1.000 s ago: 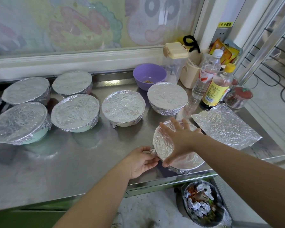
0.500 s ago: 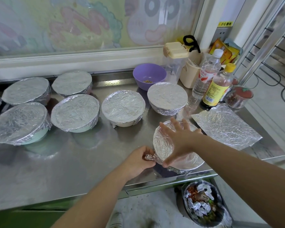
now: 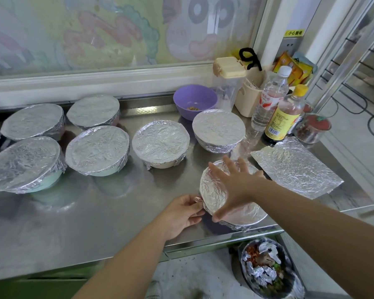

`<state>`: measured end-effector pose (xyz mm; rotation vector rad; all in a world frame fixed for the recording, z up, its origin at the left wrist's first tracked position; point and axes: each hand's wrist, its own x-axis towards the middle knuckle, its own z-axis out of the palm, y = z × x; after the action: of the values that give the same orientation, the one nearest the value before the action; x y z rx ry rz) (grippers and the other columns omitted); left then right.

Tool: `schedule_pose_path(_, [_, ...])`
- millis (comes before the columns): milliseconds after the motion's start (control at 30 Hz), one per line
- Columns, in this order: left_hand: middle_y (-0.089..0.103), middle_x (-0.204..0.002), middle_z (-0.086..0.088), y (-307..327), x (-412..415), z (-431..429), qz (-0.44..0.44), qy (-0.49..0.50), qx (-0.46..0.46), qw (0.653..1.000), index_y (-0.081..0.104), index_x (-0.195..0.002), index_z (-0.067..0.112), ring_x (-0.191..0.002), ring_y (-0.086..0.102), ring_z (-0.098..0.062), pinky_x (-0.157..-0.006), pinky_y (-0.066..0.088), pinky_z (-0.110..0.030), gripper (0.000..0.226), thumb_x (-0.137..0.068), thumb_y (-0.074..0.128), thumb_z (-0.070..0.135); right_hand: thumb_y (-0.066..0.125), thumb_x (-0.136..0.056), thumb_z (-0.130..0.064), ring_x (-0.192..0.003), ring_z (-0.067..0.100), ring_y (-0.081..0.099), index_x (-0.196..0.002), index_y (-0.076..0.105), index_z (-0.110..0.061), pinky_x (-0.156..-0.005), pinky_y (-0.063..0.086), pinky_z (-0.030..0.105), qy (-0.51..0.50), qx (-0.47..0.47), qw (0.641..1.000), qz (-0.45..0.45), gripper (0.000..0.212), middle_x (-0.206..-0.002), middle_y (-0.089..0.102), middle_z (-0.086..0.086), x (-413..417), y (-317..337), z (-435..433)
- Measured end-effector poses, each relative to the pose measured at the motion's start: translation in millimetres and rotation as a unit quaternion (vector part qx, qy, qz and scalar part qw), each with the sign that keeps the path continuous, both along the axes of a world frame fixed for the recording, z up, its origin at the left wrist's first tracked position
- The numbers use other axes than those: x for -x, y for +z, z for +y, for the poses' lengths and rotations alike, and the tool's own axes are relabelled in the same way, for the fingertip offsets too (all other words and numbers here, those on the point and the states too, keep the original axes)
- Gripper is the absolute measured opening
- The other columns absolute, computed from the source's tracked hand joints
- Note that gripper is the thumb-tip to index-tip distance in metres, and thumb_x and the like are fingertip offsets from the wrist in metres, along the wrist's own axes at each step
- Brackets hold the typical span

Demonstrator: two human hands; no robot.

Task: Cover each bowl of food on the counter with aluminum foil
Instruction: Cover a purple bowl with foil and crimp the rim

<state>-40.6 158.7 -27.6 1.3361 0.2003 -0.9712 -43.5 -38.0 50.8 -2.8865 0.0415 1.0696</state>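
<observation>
foil (image 3: 212, 188) on the bowl (image 3: 244, 216) in front of and a little right of the purple bowl (image 3: 194, 100) is nearly tucked — the change over the last second is at its left rim. the left hand (image 3: 181, 212), which a second ago lay curled beside that rim, now pinches a small loose flap of the foil between thumb and fingertips. the right hand (image 3: 235, 184) has not moved: it lies flat on top of the foil with fingers spread, pressing the cover down. the bowl has stayed put too, near the front edge of the counter (image 3: 95, 223).

as i read it, the top is smooth and most of the rim looks wrapped, so this is probably the last fold on this bowl, with the flap to be pressed down against the side. six covered bowls (image 3: 161, 145) already stand left of and just in front of the purple bowl. the purple bowl, with a little food in it, is still bare, and a loose sheet (image 3: 294, 169) lies to its right and nearer the person — probably meant for it. the task looks close to done, with one bowl left after this.
</observation>
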Motion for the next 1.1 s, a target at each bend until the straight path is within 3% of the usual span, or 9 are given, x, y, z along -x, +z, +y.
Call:
schedule_pose_path(67, [0.069,-0.081,-0.002,-1.2,4.9,-5.3,0.034,0.05,0.015,0.998,0.061,-0.098,0.011,-0.072,0.066,-0.009,-0.071,0.053,-0.026,0.007,-0.096,0.06,0.005,0.077,-0.044,-0.087,-0.145,0.042,-0.034,-0.145,-0.033,-0.053,-0.103,0.0,0.087,-0.001,-0.002,1.0,-0.001,0.154,-0.159,-0.041,-0.003,0.6,2.0,0.9])
schedule_pose_path(167, [0.068,-0.096,-0.012,-3.4,10.4,-13.3,0.095,0.142,0.063,0.983,0.058,-0.116,0.001,-0.075,0.066,-0.015,-0.067,0.056,-0.027,0.02,-0.096,0.059,0.001,0.077,-0.046,-0.086,-0.146,0.042,-0.033,-0.146,-0.032,-0.052,-0.104,-0.001,0.086,0.0,-0.003,1.0,-0.002,0.153,-0.159,-0.041,-0.003,0.9,3.8,1.8])
schedule_pose_path(233, [0.067,-0.097,-0.015,-4.1,15.3,-18.1,0.108,0.196,0.067,0.972,0.057,-0.114,-0.001,-0.074,0.065,-0.017,-0.062,0.056,-0.024,0.02,-0.094,0.061,-0.002,0.077,-0.046,-0.086,-0.146,0.042,-0.033,-0.146,-0.033,-0.052,-0.105,0.0,0.086,-0.001,-0.002,1.0,0.001,0.153,-0.159,-0.041,-0.003,1.2,3.9,1.8])
schedule_pose_path(333, [0.068,-0.088,-0.013,-3.1,24.7,-25.5,0.054,0.246,0.026,0.967,0.062,-0.095,0.003,-0.073,0.063,-0.017,-0.069,0.056,-0.024,0.009,-0.09,0.064,-0.005,0.077,-0.044,-0.087,-0.145,0.042,-0.034,-0.145,-0.033,-0.053,-0.105,0.001,0.086,-0.003,-0.003,1.0,0.001,0.153,-0.159,-0.041,-0.003,0.9,2.5,1.4])
schedule_pose_path(533, [0.076,-0.095,-0.017,3.8,34.2,-39.9,-0.047,0.301,0.008,0.952,0.071,-0.104,-0.002,-0.088,0.073,-0.028,-0.08,0.061,-0.032,0.018,-0.091,0.061,-0.007,0.076,-0.044,-0.088,-0.146,0.043,-0.033,-0.145,-0.034,-0.053,-0.105,0.001,0.086,-0.003,0.0,1.0,0.0,0.154,-0.159,-0.041,-0.003,0.8,2.7,1.4])
schedule_pose_path(667, [0.078,-0.098,-0.004,1.6,38.0,-39.6,-0.103,0.275,-0.034,0.955,0.076,-0.103,0.014,-0.099,0.073,-0.024,-0.097,0.054,-0.048,0.021,-0.092,0.062,0.001,0.077,-0.045,-0.087,-0.146,0.043,-0.032,-0.146,-0.033,-0.052,-0.102,0.001,0.086,0.0,0.002,1.0,-0.004,0.153,-0.159,-0.04,-0.002,1.2,4.2,2.4])
schedule_pose_path(767, [0.076,-0.107,0.004,5.2,44.6,-39.7,-0.152,0.242,-0.034,0.958,0.074,-0.113,0.024,-0.105,0.071,-0.017,-0.1,0.052,-0.047,0.031,-0.097,0.056,0.005,0.077,-0.045,-0.087,-0.147,0.042,-0.032,-0.146,-0.032,-0.053,-0.102,0.001,0.086,-0.003,-0.001,1.0,-0.006,0.153,-0.16,-0.04,-0.003,1.5,4.0,2.2])
schedule_pose_path(867, [0.075,-0.107,0.008,9.8,47.8,-41.6,-0.207,0.211,-0.064,0.953,0.074,-0.106,0.043,-0.104,0.07,-0.014,-0.097,0.053,-0.045,0.052,-0.098,0.045,0.0,0.077,-0.044,-0.088,-0.147,0.042,-0.031,-0.146,-0.032,-0.053,-0.103,0.002,0.086,-0.002,0.002,1.0,-0.01,0.153,-0.16,-0.039,-0.004,1.8,4.2,2.3])
schedule_pose_path(1100, [0.061,-0.111,0.006,13.8,42.1,-42.4,-0.287,0.129,-0.165,0.935,0.06,-0.13,0.044,-0.098,0.057,0.006,-0.09,0.048,-0.017,0.057,-0.098,0.038,0.001,0.076,-0.043,-0.089,-0.147,0.043,-0.03,-0.146,-0.032,-0.053,-0.102,0.003,0.087,0.001,0.004,1.0,-0.017,0.154,-0.161,-0.037,-0.003,1.2,2.1,2.6])
